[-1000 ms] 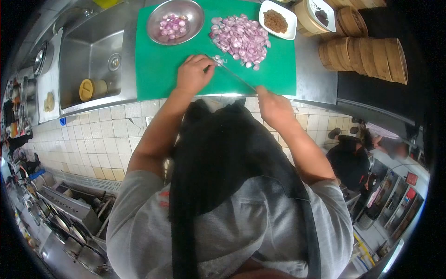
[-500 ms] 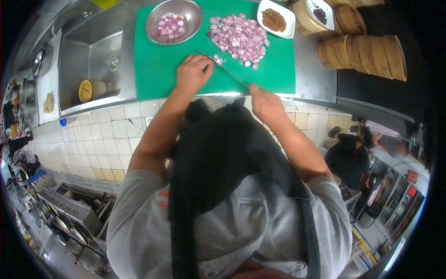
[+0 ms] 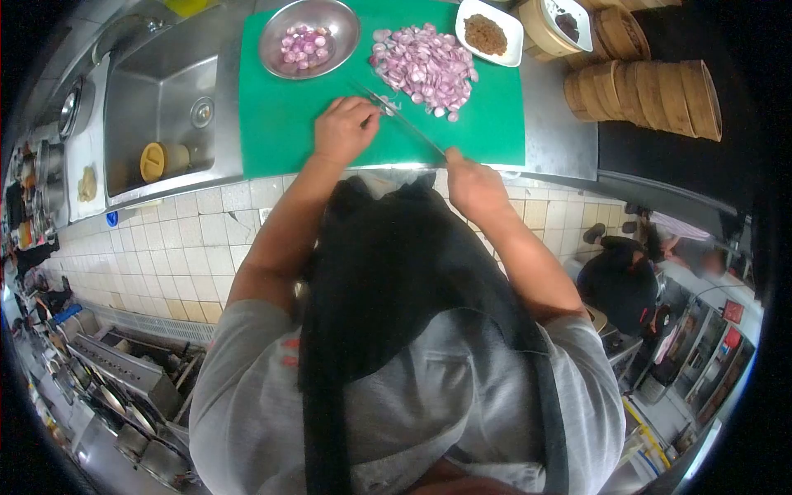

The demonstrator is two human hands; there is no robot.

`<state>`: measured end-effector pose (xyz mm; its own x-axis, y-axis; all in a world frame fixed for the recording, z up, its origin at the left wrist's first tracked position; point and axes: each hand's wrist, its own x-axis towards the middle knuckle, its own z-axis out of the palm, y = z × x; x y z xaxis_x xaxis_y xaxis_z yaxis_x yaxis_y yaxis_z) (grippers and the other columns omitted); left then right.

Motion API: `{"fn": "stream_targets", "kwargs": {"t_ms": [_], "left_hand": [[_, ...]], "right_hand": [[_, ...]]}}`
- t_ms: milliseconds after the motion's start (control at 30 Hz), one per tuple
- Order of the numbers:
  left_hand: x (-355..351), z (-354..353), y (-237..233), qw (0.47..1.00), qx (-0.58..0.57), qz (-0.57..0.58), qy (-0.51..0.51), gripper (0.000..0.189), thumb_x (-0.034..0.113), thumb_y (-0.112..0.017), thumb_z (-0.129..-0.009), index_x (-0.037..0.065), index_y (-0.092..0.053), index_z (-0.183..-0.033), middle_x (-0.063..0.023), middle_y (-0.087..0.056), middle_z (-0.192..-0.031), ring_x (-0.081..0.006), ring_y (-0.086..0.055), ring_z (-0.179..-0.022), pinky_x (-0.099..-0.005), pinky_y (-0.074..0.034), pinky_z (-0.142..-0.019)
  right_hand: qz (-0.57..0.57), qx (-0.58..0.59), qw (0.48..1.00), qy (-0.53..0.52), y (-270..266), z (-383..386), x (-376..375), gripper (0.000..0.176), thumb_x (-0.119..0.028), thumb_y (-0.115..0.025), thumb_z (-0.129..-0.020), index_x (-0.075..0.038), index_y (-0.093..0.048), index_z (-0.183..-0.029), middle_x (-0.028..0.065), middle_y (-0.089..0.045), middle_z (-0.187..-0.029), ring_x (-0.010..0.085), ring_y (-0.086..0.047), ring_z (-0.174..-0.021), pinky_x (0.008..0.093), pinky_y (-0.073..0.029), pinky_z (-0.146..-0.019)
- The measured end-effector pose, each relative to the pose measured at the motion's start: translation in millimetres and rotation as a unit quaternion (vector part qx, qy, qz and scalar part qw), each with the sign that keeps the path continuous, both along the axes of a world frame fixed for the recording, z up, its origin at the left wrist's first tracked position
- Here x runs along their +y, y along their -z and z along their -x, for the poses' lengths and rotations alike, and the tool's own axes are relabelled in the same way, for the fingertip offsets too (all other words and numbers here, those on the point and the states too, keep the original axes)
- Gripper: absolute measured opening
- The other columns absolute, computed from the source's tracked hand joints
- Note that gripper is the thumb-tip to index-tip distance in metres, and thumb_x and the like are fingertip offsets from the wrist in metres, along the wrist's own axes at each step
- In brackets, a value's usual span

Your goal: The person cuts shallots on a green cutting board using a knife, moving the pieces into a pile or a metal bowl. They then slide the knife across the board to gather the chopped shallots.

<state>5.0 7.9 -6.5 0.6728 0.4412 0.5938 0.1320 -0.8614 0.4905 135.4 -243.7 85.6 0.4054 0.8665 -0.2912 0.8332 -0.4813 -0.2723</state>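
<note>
My right hand is closed around the handle of a kitchen knife. Its thin blade slants up and left over a green cutting board, the tip reaching past my left fingertips. On the board, my left hand is curled with its fingers bunched against the blade's left side, pinching a shallot that is mostly hidden. A few fresh shallot slices lie against the blade. Beyond them spreads a large heap of sliced purple shallots. A steel bowl at the board's far left holds peeled shallots.
A white dish of brown minced food sits at the board's far right corner. Bamboo steamers are stacked further right. To the left is a steel sink with a yellow-lidded container. Another person is behind on the right.
The knife and my right hand have shifted very slightly, the blade sitting a little steeper. My left hand stays almost in place with its fingers still curled.
</note>
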Motion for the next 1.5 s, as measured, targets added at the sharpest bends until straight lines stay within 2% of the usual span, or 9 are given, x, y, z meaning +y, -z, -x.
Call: {"fn": "stream_targets", "kwargs": {"t_ms": [167, 267, 467, 767, 867, 967, 1167, 1267, 1500], "left_hand": [[0, -1, 1, 1.000, 0.000, -0.002, -0.002, 0.010, 0.011, -0.080, -0.080, 0.017, -0.074, -0.084, 0.0016, -0.075, -0.093, -0.0243, -0.071, -0.083, -0.0371, -0.060, -0.071], [-1, 0, -2, 1.000, 0.000, -0.003, -0.004, 0.009, 0.012, -0.081, -0.080, 0.017, -0.074, -0.084, 0.0017, -0.075, -0.093, -0.0243, -0.071, -0.083, -0.0369, -0.060, -0.071], [-1, -2, 1, 1.000, 0.005, -0.010, -0.006, 0.009, 0.012, -0.080, -0.080, 0.018, -0.074, -0.083, 0.0022, -0.075, -0.094, -0.0241, -0.071, -0.083, -0.0367, -0.061, -0.071], [-1, 0, -1, 1.000, 0.009, -0.017, -0.004, 0.009, 0.013, -0.081, -0.080, 0.017, -0.074, -0.083, 0.0025, -0.074, -0.092, -0.0237, -0.071, -0.082, -0.0370, -0.060, -0.070], [-2, 0, -2, 1.000, 0.008, -0.009, 0.000, 0.009, 0.012, -0.081, -0.080, 0.017, -0.073, -0.082, 0.0022, -0.074, -0.092, -0.0238, -0.071, -0.083, -0.0370, -0.060, -0.070], [-2, 1, 0, 1.000, 0.006, 0.002, -0.002, 0.010, 0.011, -0.080, -0.079, 0.017, -0.072, -0.082, 0.0008, -0.074, -0.093, -0.0243, -0.072, -0.084, -0.0375, -0.061, -0.070], [-1, 1, 4, 0.999, -0.013, 0.048, -0.016, 0.012, 0.009, -0.079, -0.077, 0.016, -0.070, -0.082, -0.0031, -0.072, -0.093, -0.0264, -0.072, -0.084, -0.0398, -0.061, -0.070], [-1, 3, 6, 0.996, -0.007, 0.085, -0.023, 0.014, 0.008, -0.079, -0.077, 0.015, -0.068, -0.082, -0.0039, -0.071, -0.092, -0.0272, -0.071, -0.082, -0.0403, -0.060, -0.069], [-1, 4, 5, 0.989, -0.019, 0.135, -0.049, 0.015, 0.007, -0.080, -0.078, 0.015, -0.068, -0.083, -0.0030, -0.070, -0.091, -0.0230, -0.067, -0.069, -0.0367, -0.058, -0.062]], "right_hand": [[0.017, 0.016, 1.000, 0.017, 14, 3, -3, 0.019, -0.006, -0.046, -0.102, -0.003, -0.054, -0.118, 0.0267, -0.074, -0.092, 0.0463, -0.074, -0.087, 0.0579, -0.058, -0.075], [-0.039, -0.018, 0.999, -0.019, 20, 0, -6, 0.028, -0.007, -0.044, -0.102, -0.004, -0.054, -0.129, 0.0229, -0.076, -0.090, 0.0426, -0.076, -0.082, 0.0543, -0.061, -0.072], [0.050, 0.013, 0.999, 0.005, 14, 2, 0, 0.030, -0.008, -0.042, -0.103, -0.004, -0.053, -0.131, 0.0251, -0.076, -0.098, 0.0439, -0.076, -0.091, 0.0545, -0.060, -0.078], [-0.001, 0.023, 1.000, -0.006, 3, 4, -3, 0.030, -0.008, -0.042, -0.103, -0.003, -0.053, -0.131, 0.0250, -0.076, -0.095, 0.0456, -0.075, -0.089, 0.0557, -0.060, -0.078], [-0.027, 0.012, 1.000, 0.002, 28, 5, -4, 0.016, -0.006, -0.049, -0.101, -0.001, -0.054, -0.115, 0.0239, -0.074, -0.086, 0.0457, -0.073, -0.082, 0.0575, -0.057, -0.069], [-0.020, 0.011, 1.000, 0.001, 28, 4, -3, 0.014, -0.006, -0.049, -0.101, -0.001, -0.053, -0.114, 0.0253, -0.074, -0.087, 0.0469, -0.073, -0.084, 0.0584, -0.056, -0.072], [0.026, 0.016, 0.999, 0.038, -1, 7, 5, 0.031, -0.006, -0.045, -0.102, -0.003, -0.054, -0.131, 0.0261, -0.075, -0.095, 0.0449, -0.075, -0.090, 0.0557, -0.060, -0.079], [0.005, 0.042, 0.998, 0.040, 27, 2, -2, 0.015, -0.010, -0.048, -0.105, -0.002, -0.053, -0.116, 0.0270, -0.074, -0.093, 0.0483, -0.072, -0.092, 0.0600, -0.055, -0.081], [0.006, 0.047, 0.997, 0.053, 8, 3, 2, 0.016, -0.010, -0.049, -0.104, -0.002, -0.053, -0.118, 0.0270, -0.074, -0.096, 0.0483, -0.072, -0.095, 0.0599, -0.055, -0.082]]}}
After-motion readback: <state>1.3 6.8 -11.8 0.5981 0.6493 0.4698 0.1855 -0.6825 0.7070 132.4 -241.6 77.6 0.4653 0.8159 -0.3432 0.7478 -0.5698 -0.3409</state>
